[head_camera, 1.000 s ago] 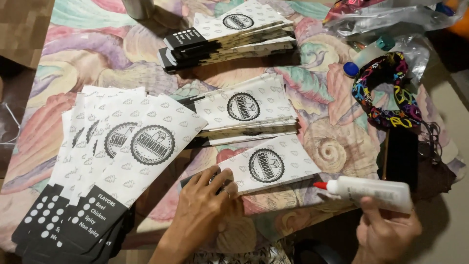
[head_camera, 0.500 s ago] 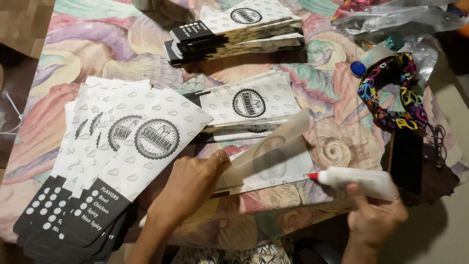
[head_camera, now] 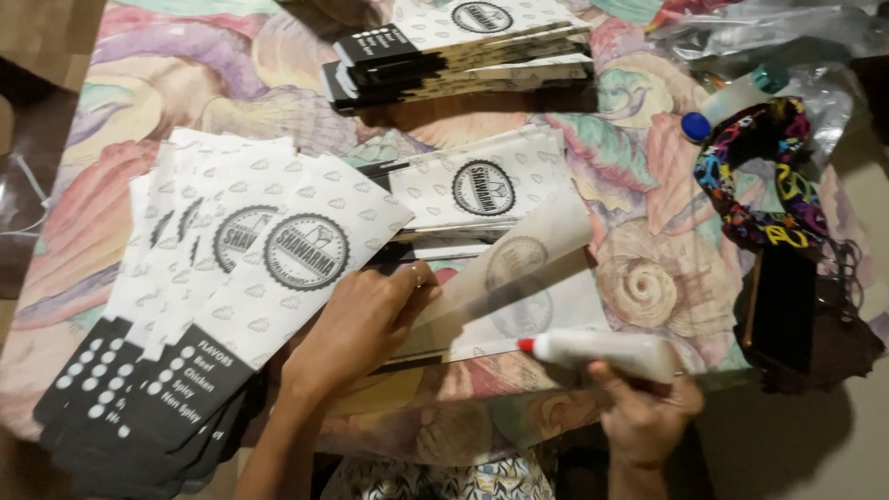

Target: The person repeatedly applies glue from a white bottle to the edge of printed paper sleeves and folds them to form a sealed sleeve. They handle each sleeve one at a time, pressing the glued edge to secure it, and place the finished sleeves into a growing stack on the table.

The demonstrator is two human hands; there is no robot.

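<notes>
Paper bag (head_camera: 519,287): one flat white bag with a round black stamp, at the near middle of the table, close to the edge. Its upper flap is lifted and folded back, so the stamp shows through the thin paper from behind. It lies just below a small stack of like bags (head_camera: 482,190).

Left hand (head_camera: 356,324): palm down on the bag's left end, fingers together and slightly curled, tips pressing the lifted flap at its fold. It pins the paper, closed around nothing.

Right hand (head_camera: 644,412): wrapped around a white glue bottle (head_camera: 607,352) held nearly level, red tip pointing left and hovering just beside the bag's lower edge. Whether the tip touches the paper cannot be told.

Surroundings: a fanned pile of bags (head_camera: 231,306), black ends toward the person, at left, touching the left hand's wrist side. A further bundle (head_camera: 463,51) lies at the far edge. At right, well apart, a bright patterned fabric ring (head_camera: 769,171), a blue-capped bottle (head_camera: 718,109), a dark flat object (head_camera: 782,306) and clear plastic wrap (head_camera: 778,23). All rest on a shell-patterned tablecloth (head_camera: 639,268).

Risks, as judged: the flap may spring shut if the left fingers ease, smearing glue onto the printed face. A hard squeeze could lay too much glue, soaking thin paper or reaching the cloth. The fanned pile sits close enough for the left forearm to nudge it.
</notes>
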